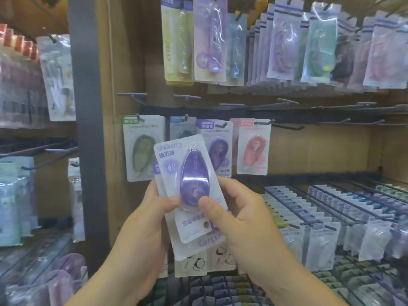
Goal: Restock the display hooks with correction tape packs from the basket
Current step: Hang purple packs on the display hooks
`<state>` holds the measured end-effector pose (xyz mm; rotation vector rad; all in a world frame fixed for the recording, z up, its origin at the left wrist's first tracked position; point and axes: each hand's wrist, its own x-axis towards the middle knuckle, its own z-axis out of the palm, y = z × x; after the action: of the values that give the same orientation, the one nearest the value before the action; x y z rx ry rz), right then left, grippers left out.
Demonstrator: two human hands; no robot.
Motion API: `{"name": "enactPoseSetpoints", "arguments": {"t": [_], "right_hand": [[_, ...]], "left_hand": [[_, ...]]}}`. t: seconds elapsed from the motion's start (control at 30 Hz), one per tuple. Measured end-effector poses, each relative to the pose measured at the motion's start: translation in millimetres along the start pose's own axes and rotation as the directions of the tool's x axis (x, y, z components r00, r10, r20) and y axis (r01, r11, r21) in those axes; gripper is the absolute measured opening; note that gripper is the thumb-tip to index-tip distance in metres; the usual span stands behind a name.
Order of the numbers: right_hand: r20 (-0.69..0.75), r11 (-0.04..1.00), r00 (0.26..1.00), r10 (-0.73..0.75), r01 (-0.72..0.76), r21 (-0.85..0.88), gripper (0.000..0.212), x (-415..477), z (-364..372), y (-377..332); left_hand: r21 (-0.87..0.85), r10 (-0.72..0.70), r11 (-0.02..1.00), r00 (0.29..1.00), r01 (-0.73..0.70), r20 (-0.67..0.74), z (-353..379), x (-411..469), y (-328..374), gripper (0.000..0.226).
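Observation:
A small stack of purple correction tape packs [192, 180] is held upside down in front of the display, the hang hole at the bottom. My left hand [152, 208] grips the stack from the left with its thumb on the front pack. My right hand [238, 208] grips it from the right, thumb pressing the purple blister. Behind the packs hang a green pack [141, 149], a blue pack [180, 127] mostly hidden, a purple pack [218, 149] and a pink pack [254, 149] on black hooks. The basket is out of view.
Bare black hooks [287, 127] stick out to the right of the pink pack, and another bare row [187, 98] runs above. The upper row [287, 40] is full of hanging packs. Sloped wire racks [331, 213] with several small packs fill the lower right. A dark post [88, 107] stands at left.

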<state>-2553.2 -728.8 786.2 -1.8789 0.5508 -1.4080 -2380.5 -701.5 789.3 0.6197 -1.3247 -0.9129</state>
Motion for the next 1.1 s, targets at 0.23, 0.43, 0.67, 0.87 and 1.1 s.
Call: {"name": "enactPoseSetpoints", "arguments": {"t": [0.23,0.43,0.67,0.87,1.1], "right_hand": [[0.058,0.982,0.995,0.081,-0.090,0.167,0.026,7,-31,21],[0.047,0.961,0.998,0.039,-0.051,0.270,0.026,11,-43,29],[-0.008,0.962,1.000,0.012,-0.010,0.272,0.023,21,-50,28],[-0.054,0.992,0.997,-0.059,0.065,0.108,0.022,38,-53,29],[-0.113,0.995,0.993,-0.033,0.044,0.094,0.018,52,-43,34]], "left_hand": [[-0.031,-0.031,0.999,0.994,0.028,-0.108,33,0,-25,0.044],[-0.045,0.006,0.999,0.987,-0.013,-0.160,43,9,-32,0.051],[0.041,0.132,0.991,0.950,-0.125,-0.284,42,11,-34,0.048],[0.148,0.200,0.977,0.906,-0.155,-0.372,32,9,-26,0.043],[0.142,0.189,0.979,0.907,-0.145,-0.377,24,4,-21,0.039]]}}
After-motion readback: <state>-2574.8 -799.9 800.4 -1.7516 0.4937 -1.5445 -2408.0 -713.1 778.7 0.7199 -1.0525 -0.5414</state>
